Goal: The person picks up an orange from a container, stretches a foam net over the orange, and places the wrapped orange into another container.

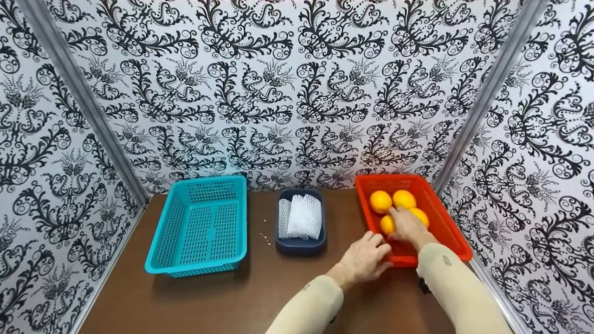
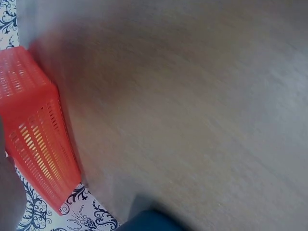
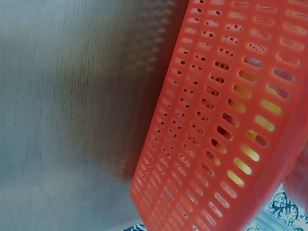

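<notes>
Several oranges [image 1: 381, 202] lie in the red basket [image 1: 445, 232] on the right side of the table. My right hand [image 1: 408, 226] reaches into it over the front rim. Its thumb and fingers are around the orange [image 1: 387, 225] nearest the left wall, and another orange [image 1: 419, 216] sits just behind the hand. At the basket's front left corner is my left hand [image 1: 364, 257], its fingers loosely bent right by the rim. In the right wrist view, yellow fruit shows through the slots of the basket wall [image 3: 192, 120].
A turquoise basket [image 1: 242, 218] with slotted sides stands on the left, nothing in it. Between the baskets, a dark blue tray [image 1: 301, 246] holds white foam net sleeves [image 1: 304, 218]. Small white specks [image 1: 264, 237] lie on the brown table [image 1: 274, 283]. Patterned walls [image 1: 297, 93] close in the back and sides.
</notes>
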A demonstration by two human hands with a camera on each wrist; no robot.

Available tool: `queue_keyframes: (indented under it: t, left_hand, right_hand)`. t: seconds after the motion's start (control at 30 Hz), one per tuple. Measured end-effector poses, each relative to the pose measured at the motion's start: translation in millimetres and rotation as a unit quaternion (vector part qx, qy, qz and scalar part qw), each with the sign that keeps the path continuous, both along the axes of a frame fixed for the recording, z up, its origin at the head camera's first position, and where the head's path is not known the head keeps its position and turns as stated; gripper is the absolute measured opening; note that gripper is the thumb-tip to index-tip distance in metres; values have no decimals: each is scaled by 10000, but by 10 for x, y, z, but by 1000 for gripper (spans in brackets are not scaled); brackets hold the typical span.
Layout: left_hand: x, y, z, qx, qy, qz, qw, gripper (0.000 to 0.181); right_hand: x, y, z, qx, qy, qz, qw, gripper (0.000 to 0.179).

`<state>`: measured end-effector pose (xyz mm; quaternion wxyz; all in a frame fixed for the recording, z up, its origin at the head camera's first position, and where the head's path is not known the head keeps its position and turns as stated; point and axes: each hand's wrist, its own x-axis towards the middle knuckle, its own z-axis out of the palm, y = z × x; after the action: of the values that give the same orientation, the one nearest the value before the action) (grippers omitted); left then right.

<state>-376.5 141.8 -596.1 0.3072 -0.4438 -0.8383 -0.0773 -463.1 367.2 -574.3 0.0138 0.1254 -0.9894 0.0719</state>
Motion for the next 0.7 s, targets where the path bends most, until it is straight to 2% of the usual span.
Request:
queue_keyframes:
  t: [0.23, 0.47, 0.7]
  left_hand:
    - [13, -23, 57, -181, -395, -99, 9990, 19]
    - [32, -49, 74, -208, -601, -145, 9979, 18]
    - [26, -61, 233, -393, -1429, -127, 9889, 14]
  right_hand:
    - [40, 49, -18, 152, -82, 222, 9996, 88]
    - [60, 65, -40, 209, -234, 280, 9991, 84]
    - [83, 88, 38, 171, -220, 272, 9992, 90]
